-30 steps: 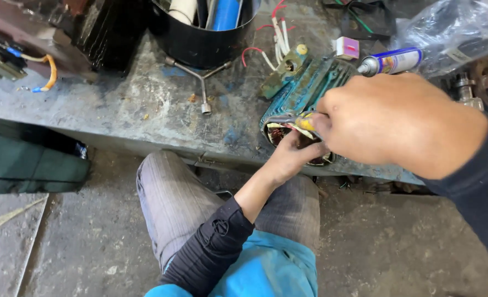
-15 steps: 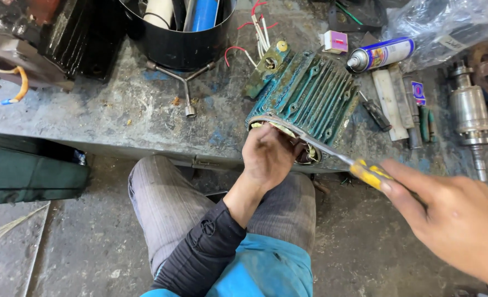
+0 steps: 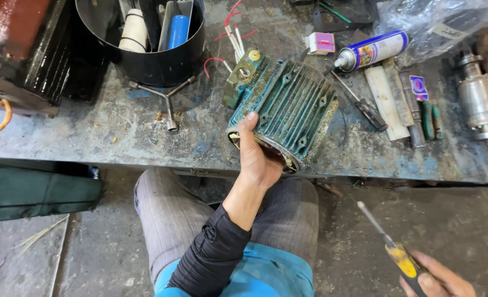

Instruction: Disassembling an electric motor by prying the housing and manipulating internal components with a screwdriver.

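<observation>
The left hand (image 3: 257, 159) gripped the open end of a green motor housing (image 3: 285, 110) at the bench (image 3: 90, 137) edge. At four o'clock from it, well apart, the right hand (image 3: 434, 280) clasped a screwdriver (image 3: 390, 247).

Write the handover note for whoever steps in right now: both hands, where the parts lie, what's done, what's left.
Left hand: gripping the open near end of the green finned motor housing, which lies on its side at the bench edge.
Right hand: holds the yellow-handled screwdriver, clear of the housing, tip up.
Rotor lies at the bench's right end; spray can behind the housing.
Done: rotor is out.
Left: probably the work inside the open end.
</observation>
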